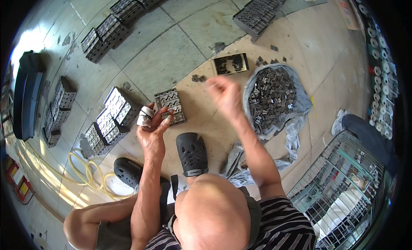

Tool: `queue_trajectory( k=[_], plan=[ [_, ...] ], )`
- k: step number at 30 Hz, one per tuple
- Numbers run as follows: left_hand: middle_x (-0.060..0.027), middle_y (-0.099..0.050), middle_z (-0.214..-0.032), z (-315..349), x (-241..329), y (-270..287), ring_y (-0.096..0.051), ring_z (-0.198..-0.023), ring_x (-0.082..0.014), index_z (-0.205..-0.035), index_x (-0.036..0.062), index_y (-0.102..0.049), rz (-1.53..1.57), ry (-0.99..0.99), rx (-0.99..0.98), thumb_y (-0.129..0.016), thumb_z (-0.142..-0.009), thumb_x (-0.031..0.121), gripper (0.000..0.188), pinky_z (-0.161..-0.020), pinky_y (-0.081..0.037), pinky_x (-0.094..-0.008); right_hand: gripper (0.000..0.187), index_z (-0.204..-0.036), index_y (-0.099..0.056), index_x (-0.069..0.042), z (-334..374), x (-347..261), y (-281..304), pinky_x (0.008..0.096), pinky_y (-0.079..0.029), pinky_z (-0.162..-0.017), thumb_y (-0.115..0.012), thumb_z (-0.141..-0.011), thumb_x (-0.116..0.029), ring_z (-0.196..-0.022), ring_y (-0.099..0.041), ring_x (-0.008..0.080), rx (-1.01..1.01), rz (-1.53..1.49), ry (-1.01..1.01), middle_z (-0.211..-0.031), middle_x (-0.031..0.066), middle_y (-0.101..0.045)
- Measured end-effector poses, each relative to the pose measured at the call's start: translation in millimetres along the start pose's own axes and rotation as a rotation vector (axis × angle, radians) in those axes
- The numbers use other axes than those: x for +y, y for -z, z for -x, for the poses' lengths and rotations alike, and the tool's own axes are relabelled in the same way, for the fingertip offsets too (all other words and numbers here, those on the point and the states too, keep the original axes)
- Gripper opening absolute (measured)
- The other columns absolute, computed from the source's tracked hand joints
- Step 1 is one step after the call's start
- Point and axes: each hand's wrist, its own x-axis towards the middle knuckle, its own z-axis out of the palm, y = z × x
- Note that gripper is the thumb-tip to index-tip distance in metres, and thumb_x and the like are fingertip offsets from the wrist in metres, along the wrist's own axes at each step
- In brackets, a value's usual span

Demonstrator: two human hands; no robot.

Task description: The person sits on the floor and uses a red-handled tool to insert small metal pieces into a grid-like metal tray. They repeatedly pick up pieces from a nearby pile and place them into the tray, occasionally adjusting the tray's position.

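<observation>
My left hand [152, 127] is held palm up, a white wrapping [145, 116] with a dark band around one finger. Its fingers curl toward the thumb, and what lies between them is too small to make out. Just beyond it, a grey metal block [171, 100] with rows of patterned slots rests on the floor, partly covered by the fingertips. My right hand [225, 95] is smeared by motion, between that block and a grey bag [303, 99]. The bag lies spread open, heaped with small dark metal pieces [272, 95]. The right fingers look curled, but their grip is unclear.
A shallow rectangular tray [246, 63] with dark bits stands beyond my right hand. More slotted blocks [112, 114] sit in rows at left and far away. A yellow hose [88, 172] coils at lower left; a wire crate [339, 185] stands at lower right.
</observation>
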Motion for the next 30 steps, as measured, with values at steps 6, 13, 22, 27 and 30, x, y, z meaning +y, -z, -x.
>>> queue_trajectory(
  k=[6,13,22,27,30],
  plan=[
    [-0.0214,-0.070,-0.130,-2,6,16,-0.072,-0.117,-0.0338,-0.146,0.0007,-0.049,0.039,0.022,-0.035,-0.074,-0.085,-0.017,0.068,-0.103,-0.058,-0.0452,0.015,-0.093,-0.080,-0.006,-104,70,31,0.0480,-0.058,-0.075,-0.079,-0.083,-0.017,-0.085,-0.076,0.0397,0.083,0.912,0.047,-0.089,0.0219,-0.075],
    [-0.0208,-0.071,-0.129,0,13,15,-0.072,-0.117,-0.0305,-0.144,0.0007,-0.053,-0.015,0.007,-0.060,-0.072,-0.087,-0.018,0.063,-0.102,-0.060,-0.0415,0.020,-0.093,-0.078,0.001,-119,81,29,0.0487,-0.059,-0.082,-0.069,-0.075,-0.004,-0.093,-0.074,0.0440,0.104,0.868,-0.005,-0.094,0.0281,-0.074],
    [-0.0197,-0.076,-0.112,-3,3,35,-0.076,-0.100,-0.0265,-0.136,-0.0012,-0.060,-0.090,-0.030,0.018,-0.076,-0.090,-0.010,0.049,-0.091,-0.064,-0.0388,0.017,-0.101,-0.080,-0.003,-87,36,39,0.0360,-0.058,-0.075,-0.075,-0.088,-0.012,-0.079,-0.074,0.0243,0.106,0.551,-0.034,-0.088,0.0141,-0.078],
    [-0.0155,-0.077,-0.097,-7,0,44,-0.076,-0.084,-0.0226,-0.129,-0.0030,-0.063,-0.093,0.033,0.106,-0.077,-0.092,-0.004,0.039,-0.079,-0.065,-0.0367,0.013,-0.103,-0.080,-0.003,-7,-3,-23,0.0209,-0.051,-0.064,-0.080,-0.090,-0.004,-0.071,-0.063,0.0045,-0.360,-0.227,-0.071,-0.086,-0.0006,-0.075],
    [-0.0146,-0.078,-0.094,-6,2,44,-0.076,-0.085,-0.0216,-0.127,-0.0028,-0.064,-0.110,0.053,0.160,-0.081,-0.087,-0.007,0.043,-0.080,-0.064,-0.0358,0.012,-0.101,-0.080,-0.001,33,-13,-65,0.0221,-0.053,-0.065,-0.079,-0.089,-0.001,-0.071,-0.064,0.0062,-0.475,-0.398,-0.181,-0.085,0.0020,-0.076]
  ],
)
